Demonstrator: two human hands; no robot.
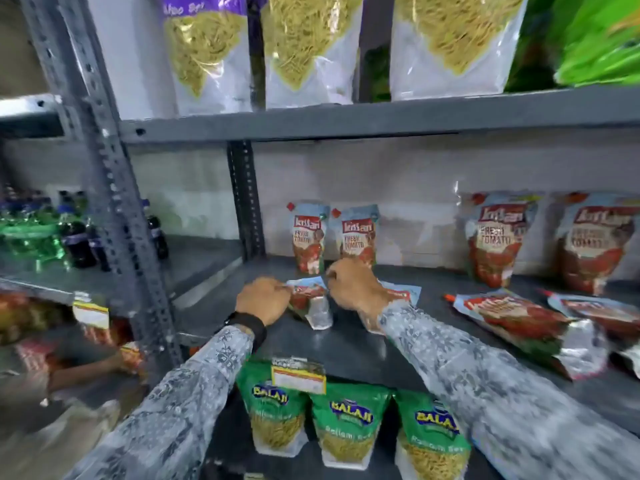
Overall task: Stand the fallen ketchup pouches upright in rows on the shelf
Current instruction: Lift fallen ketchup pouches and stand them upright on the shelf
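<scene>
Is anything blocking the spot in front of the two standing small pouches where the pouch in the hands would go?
Nothing visible. Both hands grip the small pouch; the bare shelf before the standing pair holds only the hands and that pouch.

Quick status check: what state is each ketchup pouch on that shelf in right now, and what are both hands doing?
Two small back pouches: upright, side by side.
Two large right pouches: upright against the wall.
Small pouch: lying, gripped at its top by both hands.
Second small pouch: lying under the right wrist.
Two large front pouches: lying flat.
Left hand: pinching.
Right hand: pinching.
</scene>
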